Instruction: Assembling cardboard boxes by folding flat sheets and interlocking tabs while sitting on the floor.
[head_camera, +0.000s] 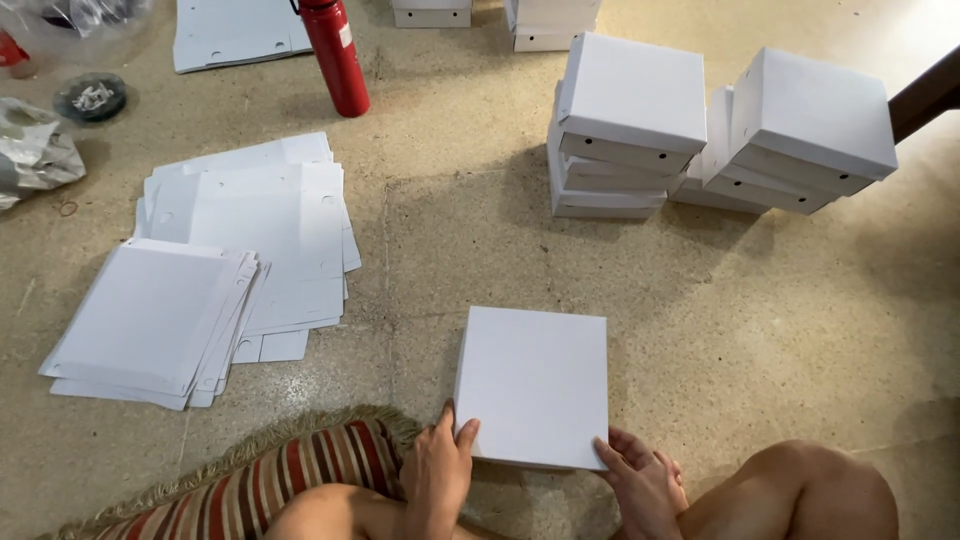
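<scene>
Seen from the head camera, a person sitting on a speckled stone floor (760, 330) is gripping an assembled white cardboard box (533, 385) by its near corners, the left hand (437, 475) pinching the near-left corner with thumb on top and the right hand (640, 480) cupping the near-right corner, fingers closed against the edge. The box is lying flat just ahead of the knees, its long axis pointing away, both hands equally near; bare floor is opening ahead toward two stacks of finished white boxes (700, 140), while flat die-cut cardboard sheets (220, 270) are lying left, beyond a striped fringed rug (290, 470).
</scene>
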